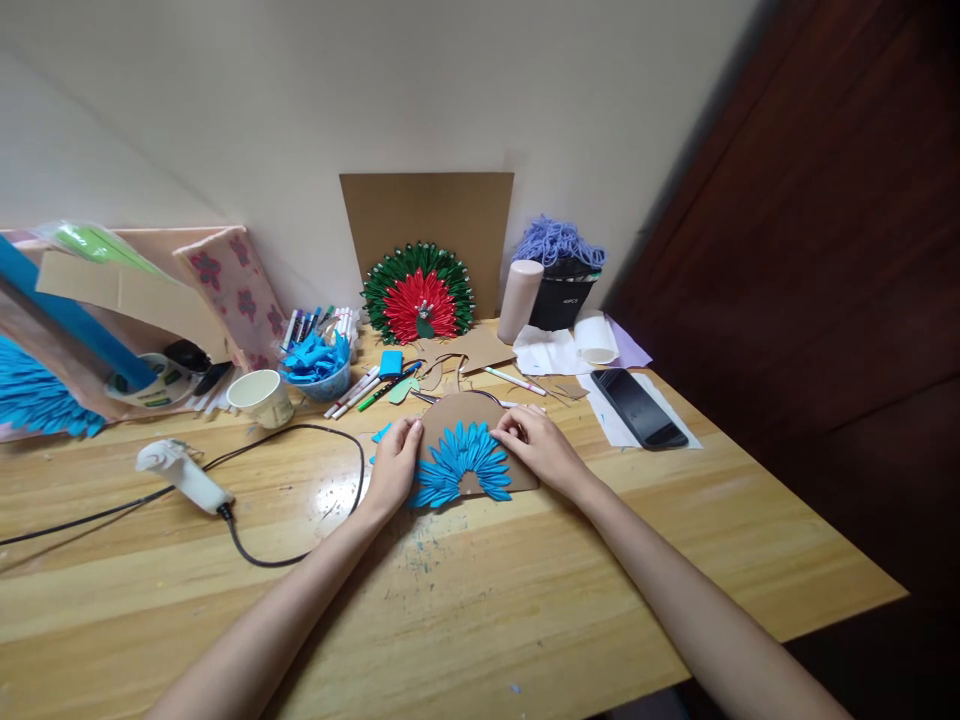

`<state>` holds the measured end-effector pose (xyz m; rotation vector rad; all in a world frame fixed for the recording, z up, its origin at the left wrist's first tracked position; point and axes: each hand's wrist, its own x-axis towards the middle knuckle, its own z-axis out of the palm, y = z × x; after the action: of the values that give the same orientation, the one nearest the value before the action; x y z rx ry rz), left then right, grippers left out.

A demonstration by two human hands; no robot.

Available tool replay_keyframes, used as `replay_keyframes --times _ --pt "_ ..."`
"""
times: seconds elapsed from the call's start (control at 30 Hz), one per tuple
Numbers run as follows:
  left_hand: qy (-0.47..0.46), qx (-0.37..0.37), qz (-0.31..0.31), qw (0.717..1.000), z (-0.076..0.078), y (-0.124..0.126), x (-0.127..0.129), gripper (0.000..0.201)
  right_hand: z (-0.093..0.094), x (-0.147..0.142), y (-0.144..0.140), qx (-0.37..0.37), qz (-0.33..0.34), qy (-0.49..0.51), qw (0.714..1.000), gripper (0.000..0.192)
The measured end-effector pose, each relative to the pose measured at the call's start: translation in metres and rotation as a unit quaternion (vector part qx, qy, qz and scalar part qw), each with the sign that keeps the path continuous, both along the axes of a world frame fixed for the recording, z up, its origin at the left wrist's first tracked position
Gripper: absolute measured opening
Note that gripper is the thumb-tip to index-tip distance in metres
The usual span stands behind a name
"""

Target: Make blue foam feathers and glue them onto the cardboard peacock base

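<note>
A rounded piece of brown cardboard [459, 408] lies in front of me on the table. Layered blue petals [459, 462], seemingly of folded ribbon, fan out across it in an arch. My left hand [397, 458] grips the cardboard's left edge, thumb on top. My right hand [526, 438] is curled at the fan's upper right, thumb and fingertips closed on a blue petal; the other fingers partly hide the board's right side. More blue pieces [381, 433] show just behind my left hand.
A white glue gun [184, 477] with a looping black cord lies left. Behind stand a paper cup [261, 398], a bowl of blue pieces [316, 365], markers [356, 392] and a red-green peacock [420, 295] on cardboard. A phone [637, 408] rests on paper at right.
</note>
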<state>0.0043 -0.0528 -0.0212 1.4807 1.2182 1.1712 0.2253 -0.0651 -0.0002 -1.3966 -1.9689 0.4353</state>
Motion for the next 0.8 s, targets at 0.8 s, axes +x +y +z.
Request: replay_keyframes --times 0.8 --pt "0.012 -0.007 0.004 1.0 -0.009 0.0023 -0.0013 0.022 -0.0024 -0.0014 -0.002 -0.031 0.018 0.016 0.999 0.009"
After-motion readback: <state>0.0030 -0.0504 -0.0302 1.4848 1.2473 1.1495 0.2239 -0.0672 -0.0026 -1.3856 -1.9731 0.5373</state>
